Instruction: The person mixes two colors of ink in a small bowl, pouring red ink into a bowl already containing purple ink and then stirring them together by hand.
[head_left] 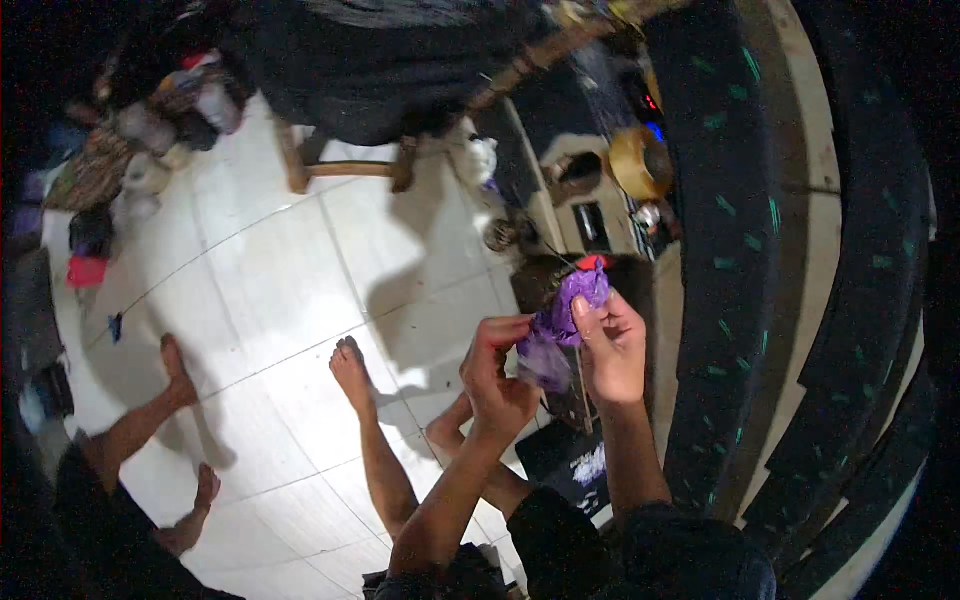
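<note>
A crumpled purple plastic bag [572,308] is stretched between my two hands, its lower part thin and see-through. On its left side my left hand [497,378] is closed, thumb and fingers pinching the edge. My right hand [613,345] grips the upper right part, with the thumb laid across the purple film. Whether anything lies inside the bag I cannot tell. Just behind it shows a small red thing [592,263], partly covered by the bag.
Beyond my hands, a yellowish tape roll [642,165] stands among small items. Dark panels with green streaks [725,250] run along the right. Another person's foot [178,372] is at the left on the tiled floor [265,270]. A wooden frame [350,169] stands at the back.
</note>
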